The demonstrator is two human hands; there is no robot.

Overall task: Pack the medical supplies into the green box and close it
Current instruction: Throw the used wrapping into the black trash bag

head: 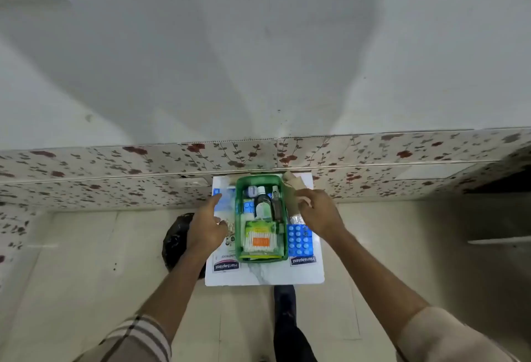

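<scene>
The green box (239, 235) stands open on a small white table (264, 275). It holds a cotton-swab pack (260, 242), a dark bottle (263, 203), a blister strip and small tubes. My left hand (207, 225) rests at the box's left side, over a blue-white packet (222, 199), fingers apart. My right hand (317, 213) is at the box's right side, fingers closed on a beige bandage roll (293, 189). A blue pill blister (300, 239) and two Hansaplast packs (303, 260) (226, 266) lie on the table. No lid is visible.
The table stands against a floral-tiled wall (115, 177). A black bag (176, 239) sits on the floor left of the table. My dark trouser leg (284, 321) is below the table's front edge. Cream floor tiles surround it.
</scene>
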